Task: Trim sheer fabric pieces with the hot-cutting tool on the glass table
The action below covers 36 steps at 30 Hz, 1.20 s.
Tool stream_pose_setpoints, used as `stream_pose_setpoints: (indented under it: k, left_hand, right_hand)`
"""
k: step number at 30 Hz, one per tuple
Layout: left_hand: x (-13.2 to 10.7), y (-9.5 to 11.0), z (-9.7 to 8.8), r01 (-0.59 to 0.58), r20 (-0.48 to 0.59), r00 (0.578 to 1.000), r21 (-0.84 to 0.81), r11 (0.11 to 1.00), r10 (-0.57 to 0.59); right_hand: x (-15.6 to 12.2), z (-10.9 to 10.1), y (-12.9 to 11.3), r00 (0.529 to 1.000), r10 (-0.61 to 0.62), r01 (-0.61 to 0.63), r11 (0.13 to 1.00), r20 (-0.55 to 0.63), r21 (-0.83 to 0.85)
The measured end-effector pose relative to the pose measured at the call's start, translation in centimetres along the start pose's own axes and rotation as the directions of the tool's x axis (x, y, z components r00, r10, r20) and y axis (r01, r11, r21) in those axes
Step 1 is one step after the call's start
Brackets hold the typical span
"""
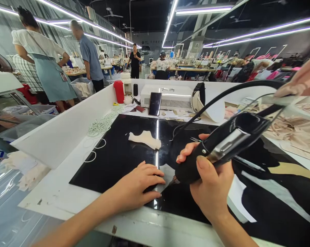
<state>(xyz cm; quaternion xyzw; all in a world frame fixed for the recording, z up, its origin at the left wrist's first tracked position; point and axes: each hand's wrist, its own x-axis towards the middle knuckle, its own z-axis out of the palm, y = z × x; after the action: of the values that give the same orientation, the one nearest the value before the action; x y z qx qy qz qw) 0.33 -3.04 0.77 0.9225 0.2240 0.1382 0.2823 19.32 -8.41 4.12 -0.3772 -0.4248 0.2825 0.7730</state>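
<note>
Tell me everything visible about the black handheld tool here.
The black handheld tool is bulky and rounded, with a glossy upper body and a silver, metal-looking strip on its side. It slants down to the left, its lower end above the dark work surface, beside a translucent piece. The right hand grips its lower part; whether it touches the piece is unclear.

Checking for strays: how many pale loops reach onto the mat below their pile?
2: the upper loop, nearer the pile, and the lower loop, both across the left edge of the mat.

Red tumbler [119, 92], dark phone [155, 104] before a white vented box [175, 96], heaped pale green cords [101, 126]
</note>
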Motion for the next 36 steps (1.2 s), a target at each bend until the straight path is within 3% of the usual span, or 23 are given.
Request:
stream_pose_setpoints:
  k: [12, 24, 36]
  left_hand:
    - [0.1, -0.1, 0.2, 0.005, 0.017, 1.0, -0.022, 1.0, -0.004]
    - [0.2, -0.4, 0.0, 0.001, 0.05, 0.999, -0.053, 0.999, 0.001]
    - [0.3, -0.7, 0.2, -0.007, 0.047, 0.999, -0.05, 0.999, 0.009]
  right_hand:
    - [-0.7, 0.3, 0.4, 0.999, -0.025, 0.025, 1.0, 0.047, 0.0]
    - [-1.7, 1.0, 0.5, 0.996, 0.013, -0.024, 0.992, 0.087, 0.121]
    - [-1.5, 0.9, 0.5, 0.998, 0.003, -0.009, 0.995, 0.063, 0.098]
